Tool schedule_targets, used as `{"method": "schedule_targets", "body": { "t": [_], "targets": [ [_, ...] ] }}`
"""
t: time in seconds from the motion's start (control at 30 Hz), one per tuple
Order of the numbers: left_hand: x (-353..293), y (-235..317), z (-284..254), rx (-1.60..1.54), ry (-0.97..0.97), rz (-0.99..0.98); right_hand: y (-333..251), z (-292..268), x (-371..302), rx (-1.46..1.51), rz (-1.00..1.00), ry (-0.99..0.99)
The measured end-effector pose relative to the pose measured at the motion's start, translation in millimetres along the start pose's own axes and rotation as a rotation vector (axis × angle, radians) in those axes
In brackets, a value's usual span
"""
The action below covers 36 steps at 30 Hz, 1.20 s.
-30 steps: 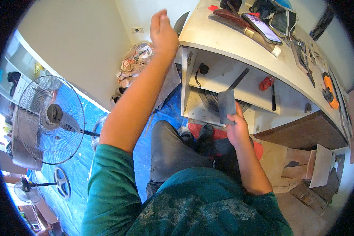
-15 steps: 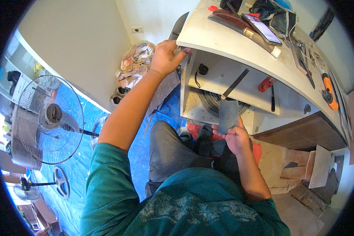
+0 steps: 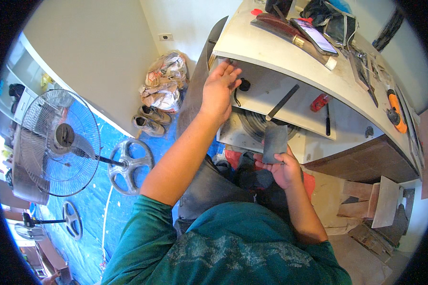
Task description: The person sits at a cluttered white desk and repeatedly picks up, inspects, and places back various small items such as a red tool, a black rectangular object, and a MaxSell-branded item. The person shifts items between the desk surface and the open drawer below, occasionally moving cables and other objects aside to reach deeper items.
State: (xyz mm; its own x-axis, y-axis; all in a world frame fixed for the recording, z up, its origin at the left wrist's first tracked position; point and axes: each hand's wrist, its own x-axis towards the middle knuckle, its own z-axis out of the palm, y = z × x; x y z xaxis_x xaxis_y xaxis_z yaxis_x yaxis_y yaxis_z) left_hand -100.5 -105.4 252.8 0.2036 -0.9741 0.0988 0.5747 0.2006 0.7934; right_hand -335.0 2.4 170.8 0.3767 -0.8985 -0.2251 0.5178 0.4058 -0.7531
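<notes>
My right hand (image 3: 285, 170) grips a flat dark-grey rectangle (image 3: 275, 143), which looks like a piece of sandpaper, between thumb and fingers. It is held up in front of the open cabinet (image 3: 264, 58). My left hand (image 3: 218, 95) is at the cabinet's left front edge, just under the top corner. Its fingers stretch upward, slightly apart, with nothing visible in them. Whether the fingertips touch the side panel, I cannot tell. A grey curved panel (image 3: 197, 85) stands beside the cabinet, left of that hand.
On the cabinet top lie a phone (image 3: 314, 36), a wooden-handled tool (image 3: 314, 51) and an orange tool (image 3: 397, 111). Inside are a flat dark bar (image 3: 283, 101), a red object (image 3: 320, 102) and coiled cable (image 3: 252, 124). A fan (image 3: 64, 137), shoes (image 3: 150, 121) and bags (image 3: 164, 80) stand left.
My left hand has let go of the cabinet's top corner and moved down and right, its fingers now extended. More of the grey panel shows. My right hand still holds the grey sandpaper, slightly lower.
</notes>
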Motion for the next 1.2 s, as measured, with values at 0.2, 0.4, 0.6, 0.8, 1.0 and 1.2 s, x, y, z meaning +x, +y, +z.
{"method": "schedule_targets", "body": {
  "t": [0.2, 0.4, 0.6, 0.8, 1.0, 1.2],
  "targets": [
    [-1.6, 4.7, 20.7, -0.125, -0.014, -0.013, -0.8, -0.1, -6.8, -0.053, -0.020, 0.017],
    [-4.5, 5.6, 29.0, -0.342, -0.004, -0.048, 1.3, 2.3, -12.1, -0.064, -0.043, 0.074],
    [-1.2, 0.0, 23.3, -0.397, 0.028, -0.068, -1.5, 10.8, -8.9, -0.002, -0.045, 0.045],
    [-0.8, -1.0, -4.0, -0.187, -0.104, -0.146, -11.7, 24.1, -4.1, 0.042, -0.086, -0.014],
    [-48.4, -32.1, -30.6, 0.121, -0.355, -0.125, -42.7, 50.7, 1.9, 0.074, -0.062, -0.111],
    [-107.4, -39.2, -1.6, 0.150, -0.553, -0.144, -30.4, 75.5, 8.5, 0.167, 0.015, -0.019]
  ]
}}
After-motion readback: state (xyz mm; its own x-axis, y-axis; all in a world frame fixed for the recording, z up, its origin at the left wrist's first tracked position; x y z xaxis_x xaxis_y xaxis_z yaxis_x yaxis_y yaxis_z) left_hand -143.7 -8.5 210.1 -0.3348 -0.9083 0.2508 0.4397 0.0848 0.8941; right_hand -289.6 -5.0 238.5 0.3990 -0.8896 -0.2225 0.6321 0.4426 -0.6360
